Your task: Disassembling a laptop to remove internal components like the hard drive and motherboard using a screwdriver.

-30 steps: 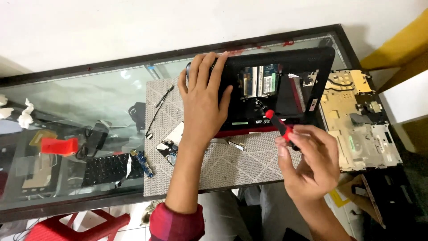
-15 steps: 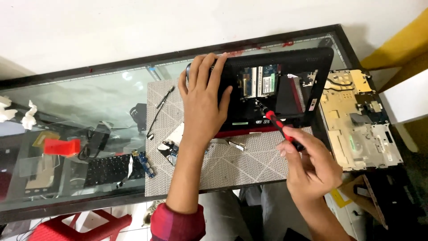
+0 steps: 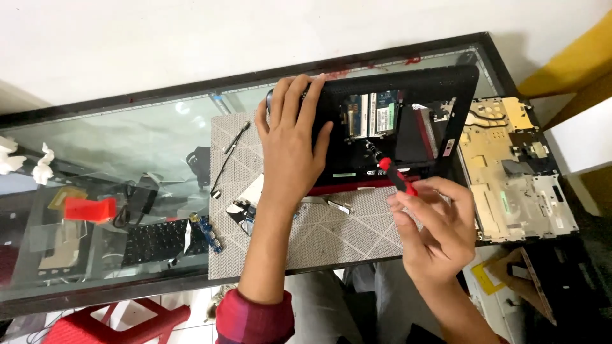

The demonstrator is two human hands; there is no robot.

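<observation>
**On the glass worktop: an opened laptop under two hands**

At nine o'clock of the glass worktop (image 3: 115,137), below the pane, lie a red plastic block (image 3: 90,208) and a black keyboard panel (image 3: 157,241). Toward the centre, a grey patterned mat (image 3: 319,239) carries a thin black cable (image 3: 229,158) and a small blue circuit strip (image 3: 211,234).

The left hand (image 3: 290,153) lies flat, fingers spread, pressing on the ten o'clock corner of the opened black laptop base (image 3: 408,127); its grip is open, closed on nothing. The laptop base rests on the mat at twelve o'clock, green memory boards showing inside.

The right hand (image 3: 437,226), at five o'clock of the base, has its grip closed around a red-handled screwdriver (image 3: 392,173), whose tip points up into the base's interior.

At three o'clock, just beside the base, sits a bare metal chassis plate (image 3: 516,172).
</observation>
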